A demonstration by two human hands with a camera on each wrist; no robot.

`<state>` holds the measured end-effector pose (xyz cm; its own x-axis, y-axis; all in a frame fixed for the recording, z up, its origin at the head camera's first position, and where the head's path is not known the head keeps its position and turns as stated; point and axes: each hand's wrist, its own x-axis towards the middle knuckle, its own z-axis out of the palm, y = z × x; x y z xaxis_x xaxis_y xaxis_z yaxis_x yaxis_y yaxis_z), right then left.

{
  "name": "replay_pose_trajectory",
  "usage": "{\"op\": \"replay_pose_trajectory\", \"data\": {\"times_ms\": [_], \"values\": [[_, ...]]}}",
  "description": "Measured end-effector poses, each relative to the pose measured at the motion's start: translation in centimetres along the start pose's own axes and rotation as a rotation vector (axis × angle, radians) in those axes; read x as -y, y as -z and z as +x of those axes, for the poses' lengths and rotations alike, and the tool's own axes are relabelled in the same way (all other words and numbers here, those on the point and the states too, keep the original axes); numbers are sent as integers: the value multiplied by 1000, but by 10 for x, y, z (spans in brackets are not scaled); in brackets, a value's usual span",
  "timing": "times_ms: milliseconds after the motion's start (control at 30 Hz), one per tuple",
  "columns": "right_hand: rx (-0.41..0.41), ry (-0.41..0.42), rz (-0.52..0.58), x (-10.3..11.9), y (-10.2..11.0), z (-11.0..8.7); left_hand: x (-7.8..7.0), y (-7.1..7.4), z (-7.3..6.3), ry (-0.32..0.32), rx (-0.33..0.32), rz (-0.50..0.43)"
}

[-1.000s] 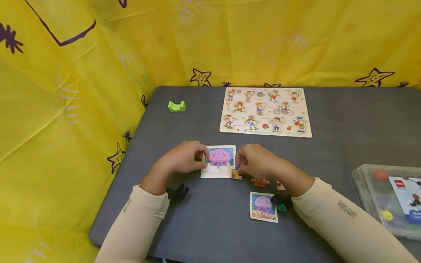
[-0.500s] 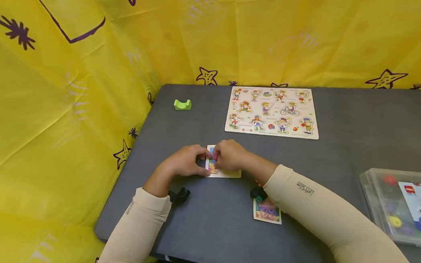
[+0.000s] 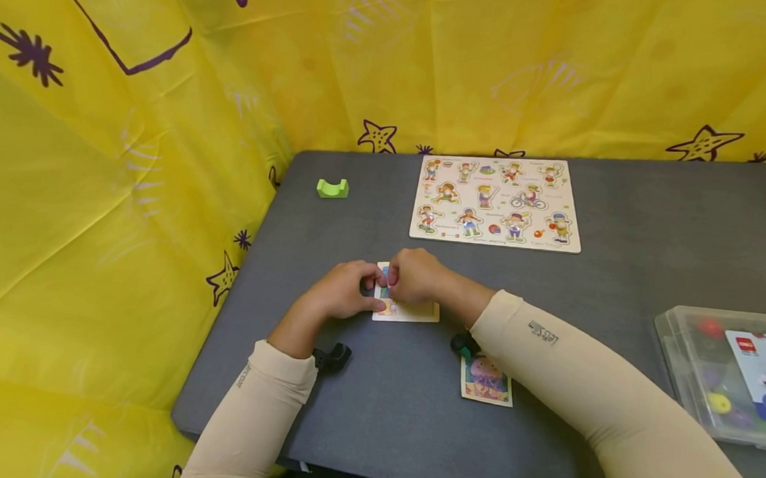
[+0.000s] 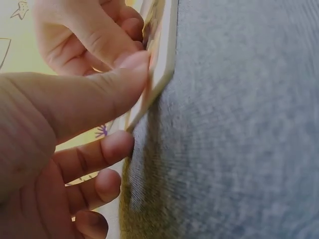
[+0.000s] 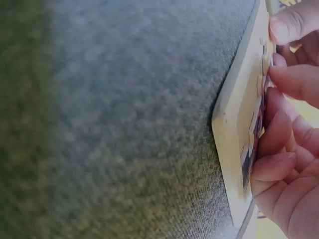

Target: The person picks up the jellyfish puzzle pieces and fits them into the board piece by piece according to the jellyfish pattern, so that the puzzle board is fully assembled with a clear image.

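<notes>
A small wooden jigsaw board (image 3: 418,316) lies flat on the grey table between my hands, and part of its jellyfish picture is covered by them. My left hand (image 3: 340,291) holds the board's left side, its thumb (image 4: 132,69) on the lower left corner and its index fingertip by the edge. Over the board's left part, my right hand (image 3: 416,276) has curled fingers (image 5: 276,132) and pinches a jigsaw piece (image 3: 388,307) at that corner; its fingertips partly hide the contact. A printed jellyfish picture card (image 3: 484,384) lies in front, partly under the right forearm.
A wooden puzzle board with sports figures (image 3: 497,202) lies behind the hands. A light-green curved block (image 3: 332,188) stands at the back left. The clear plastic box (image 3: 678,359) with coloured balls is at the right. Yellow patterned cloth (image 3: 472,69) hangs behind the table.
My right hand has gone left from beside the board to over its left part, bringing a piece to the lower left corner. Lately it has shifted slightly away from me. The left hand barely moved.
</notes>
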<state>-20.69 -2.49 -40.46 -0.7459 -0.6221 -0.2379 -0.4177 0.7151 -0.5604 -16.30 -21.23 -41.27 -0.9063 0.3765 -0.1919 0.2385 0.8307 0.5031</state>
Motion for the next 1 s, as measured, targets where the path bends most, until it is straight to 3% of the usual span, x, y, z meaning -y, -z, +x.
{"op": "replay_pose_trajectory", "data": {"times_ms": [200,500,600,800,1000], "values": [[0,-19,-3,-3,1,3,2,-1,6,45,-3,-18],[-5,-5,-15,-4,3,-1,3,1,8,44,15,-32],[17,10,-63,-8,13,-12,0,1,8,46,37,-20],[179,-31,-247,-20,35,-50,-13,2,5,33,83,52],[210,-157,-297,-39,40,-85,-23,-2,7,-120,120,69]]}}
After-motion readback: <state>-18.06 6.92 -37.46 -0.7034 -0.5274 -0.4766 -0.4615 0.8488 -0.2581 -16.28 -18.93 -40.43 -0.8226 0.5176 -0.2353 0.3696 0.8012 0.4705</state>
